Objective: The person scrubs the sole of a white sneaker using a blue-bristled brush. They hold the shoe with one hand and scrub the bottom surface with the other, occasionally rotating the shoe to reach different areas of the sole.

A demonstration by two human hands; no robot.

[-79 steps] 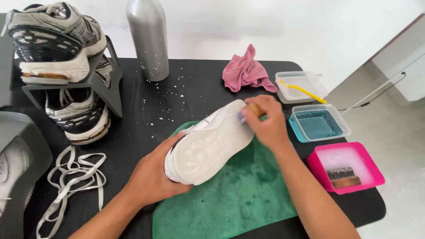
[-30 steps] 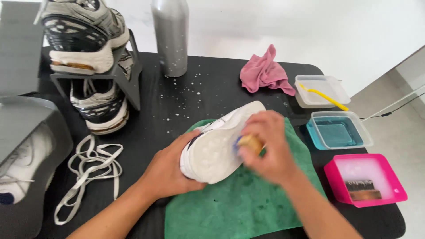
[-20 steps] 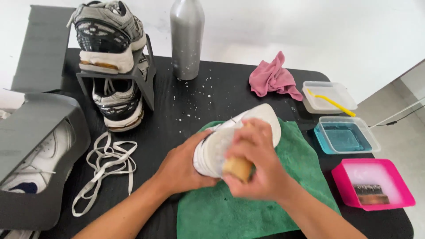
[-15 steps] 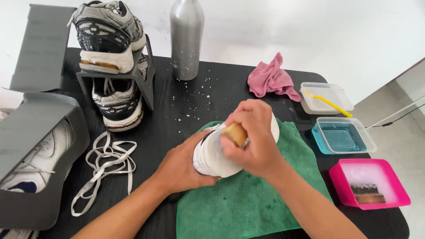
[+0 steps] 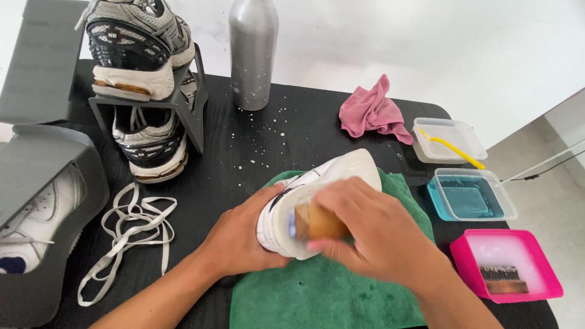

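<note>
Left hand [image 5: 244, 244] clamps the white sneaker [image 5: 323, 189] at its heel, over the green towel [image 5: 329, 298] near the table's front edge. Right hand [image 5: 372, 237] grips a wooden brush [image 5: 317, 222] against the sole. Shoe likely light, wet, slippery; heel hold suits.

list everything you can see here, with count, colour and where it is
white shoe: 1, white, on the green towel, centre
brush: 1, wooden, against the shoe
green towel: 1, green, front centre of the table
table: 1, black, flecked with white drops
metal bottle: 1, silver, back centre
grey shoes: 2, grey and white, stacked on a dark rack, back left
laces: 1 bundle, white, left of the towel
pink cloth: 1, pink, back right
clear tub: 1, clear, holds a yellow tool, right
blue tub: 1, blue liquid, right
pink tub: 1, pink, holds foam and a brush, front right
left hand: 1, gripping the shoe
right hand: 1, holding the brush
</note>
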